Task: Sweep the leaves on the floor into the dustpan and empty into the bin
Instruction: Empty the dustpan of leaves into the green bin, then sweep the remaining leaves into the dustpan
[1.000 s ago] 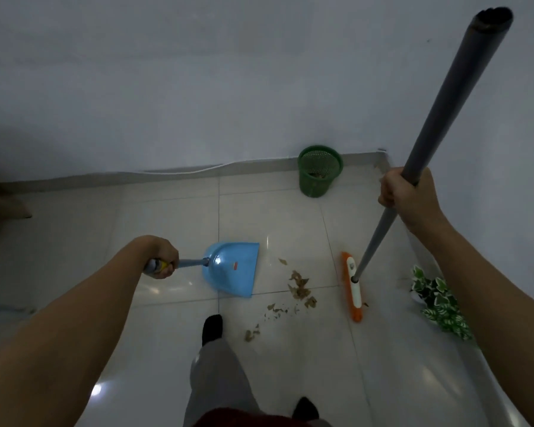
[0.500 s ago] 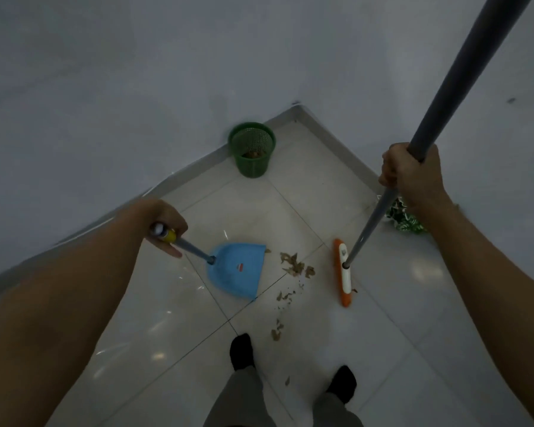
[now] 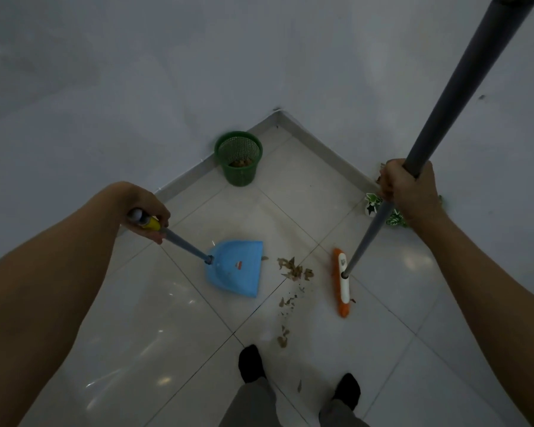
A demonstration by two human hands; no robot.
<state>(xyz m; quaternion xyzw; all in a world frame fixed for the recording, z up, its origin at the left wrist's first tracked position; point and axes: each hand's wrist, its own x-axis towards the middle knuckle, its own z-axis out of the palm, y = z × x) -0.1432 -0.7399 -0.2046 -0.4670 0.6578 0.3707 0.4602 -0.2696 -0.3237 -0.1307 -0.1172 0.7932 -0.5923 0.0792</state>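
Head view: the green mesh bin point(image 3: 239, 177), upper centre, holds brown litter at its bottom; the blue dustpan point(image 3: 235, 274) at centre looks almost bare, with the leaves point(image 3: 293, 268) on the tiles point(image 3: 305, 195) between it and the orange broom point(image 3: 341, 282). At the frame's left the left hand point(image 3: 147, 211) curls round the dustpan handle. The right hand point(image 3: 409, 192) clamps the broom pole, whose top runs off frame, and half hides a plant point(image 3: 371, 203).

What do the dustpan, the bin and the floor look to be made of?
The dustpan looks like light blue moulded plastic, judging by its smooth, even sheen. The bin is probably green plastic; its wall is a moulded mesh. The floor is pale glazed tile, likely ceramic, given its grout lines and glossy reflections.
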